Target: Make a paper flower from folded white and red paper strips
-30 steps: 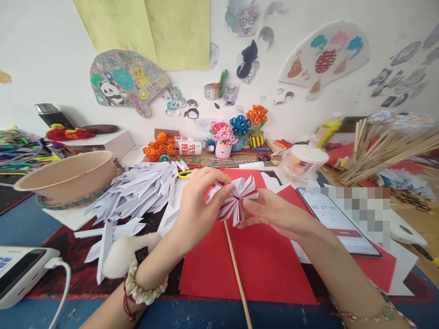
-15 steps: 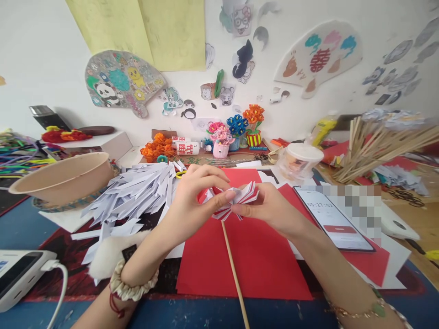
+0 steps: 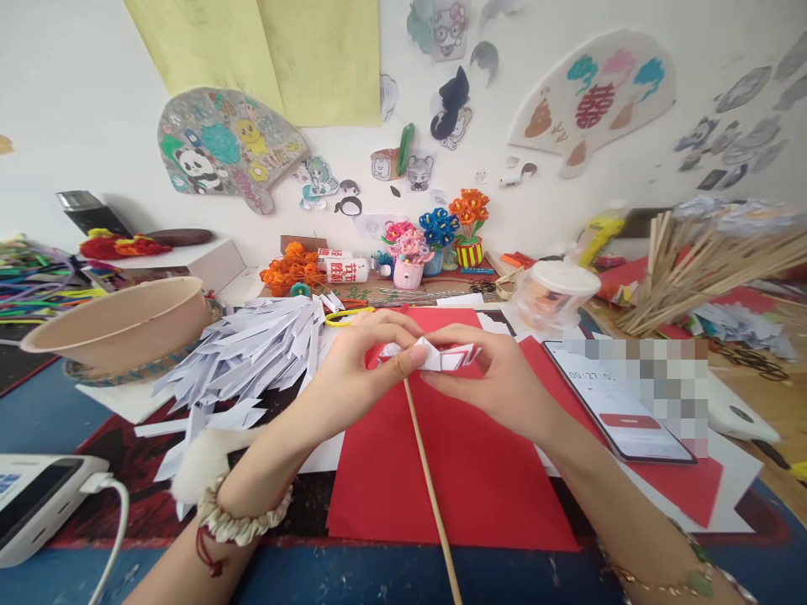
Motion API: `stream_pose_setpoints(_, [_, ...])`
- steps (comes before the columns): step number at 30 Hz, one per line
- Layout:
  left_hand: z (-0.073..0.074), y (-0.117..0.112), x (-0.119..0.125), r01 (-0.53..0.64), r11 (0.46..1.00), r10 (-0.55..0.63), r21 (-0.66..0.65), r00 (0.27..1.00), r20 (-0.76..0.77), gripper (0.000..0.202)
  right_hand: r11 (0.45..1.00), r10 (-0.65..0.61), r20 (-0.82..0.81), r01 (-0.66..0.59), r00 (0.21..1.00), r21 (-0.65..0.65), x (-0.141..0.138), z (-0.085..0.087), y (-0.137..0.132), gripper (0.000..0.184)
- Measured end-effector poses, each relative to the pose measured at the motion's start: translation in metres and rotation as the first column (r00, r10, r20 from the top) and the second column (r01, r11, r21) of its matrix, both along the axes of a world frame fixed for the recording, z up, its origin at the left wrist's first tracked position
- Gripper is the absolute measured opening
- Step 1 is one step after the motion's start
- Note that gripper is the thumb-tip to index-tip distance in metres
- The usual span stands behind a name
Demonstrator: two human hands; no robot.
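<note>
Between my two hands is a folded paper flower (image 3: 438, 356), white with red edges, on a thin wooden stick (image 3: 429, 487) that runs down toward me. My left hand (image 3: 362, 361) pinches its left part, the thumb pressed on a white fold. Fingers and thumb of my right hand (image 3: 488, 365) close on the flower's right side. Much of the flower is hidden behind the fingers. Beneath it lie red paper sheets (image 3: 454, 496). A heap of folded white paper strips (image 3: 252, 344) lies left of my left hand.
At left stand a beige basin (image 3: 119, 323) and a white device with a cable (image 3: 44, 504). A phone (image 3: 621, 403) showing a timer lies on papers at right, near a bundle of wooden sticks (image 3: 693, 277). Small flower pots (image 3: 408, 270) line the wall, beside a lidded tub (image 3: 558, 290).
The flower has tipped, so its spread lower petals no longer show and it looks flatter. My right fingers have moved over its top edge. The view has shifted slightly.
</note>
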State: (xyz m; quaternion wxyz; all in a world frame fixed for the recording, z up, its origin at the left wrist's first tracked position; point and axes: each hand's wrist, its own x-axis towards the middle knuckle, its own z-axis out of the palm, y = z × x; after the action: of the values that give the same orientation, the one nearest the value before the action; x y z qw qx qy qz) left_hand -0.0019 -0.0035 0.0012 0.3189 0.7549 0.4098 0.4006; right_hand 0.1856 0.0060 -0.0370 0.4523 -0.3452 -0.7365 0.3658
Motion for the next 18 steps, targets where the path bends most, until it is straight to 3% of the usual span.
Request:
stream_pose_setpoints(5, [-0.005, 0.001, 0.001, -0.011, 0.989, 0.037, -0.144, 0.984, 0.177, 0.028, 0.999, -0.043, 0.001, 0.043, 0.999, -0.021, 0.001, -0.001, 0.003, 0.020])
stream_pose_setpoints(10, [-0.006, 0.004, -0.005, 0.062, 0.939, 0.042, -0.339, 0.956, 0.291, 0.020, 0.997, 0.068, 0.010, -0.068, 0.998, 0.029, 0.000, 0.002, 0.001, 0.023])
stream_pose_setpoints(18, [-0.005, 0.004, -0.010, 0.135, 0.942, -0.029, -0.309, 0.946, 0.324, 0.012, 0.988, 0.152, 0.017, -0.151, 0.988, -0.042, 0.004, 0.004, 0.000, 0.027])
